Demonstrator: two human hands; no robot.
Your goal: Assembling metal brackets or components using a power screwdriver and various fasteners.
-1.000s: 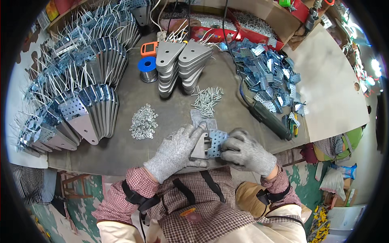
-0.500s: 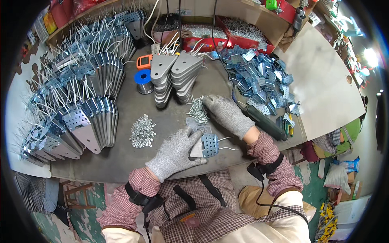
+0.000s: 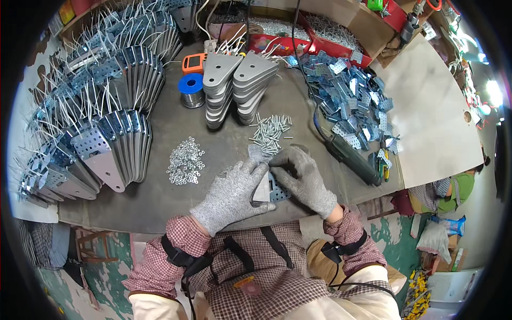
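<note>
My left hand (image 3: 232,194), in a grey knit glove, rests around a small grey metal plate (image 3: 262,190) near the table's front edge, with thumb and fingers on either side of it. A perforated blue-silver bracket (image 3: 279,193) lies against the plate's right side, partly under my right hand (image 3: 306,181). The gloved fingers of that hand are pinched together at the plate's far end; what they hold, if anything, is hidden. Just beyond lies a pile of screws (image 3: 271,133). To the left is a heap of small nuts (image 3: 186,161).
Two stacks of grey triangular plates (image 3: 221,69) with white wires stand beyond, beside a blue solder spool (image 3: 191,85) and an orange device (image 3: 193,63). Wired plate assemblies (image 3: 109,152) crowd the left. At right lie loose brackets (image 3: 341,98) and a corded dark-green power tool (image 3: 352,160).
My right hand has moved from the screw pile back toward me, to the plate under my left hand. The left hand keeps its hold. The whole view has shifted slightly.
</note>
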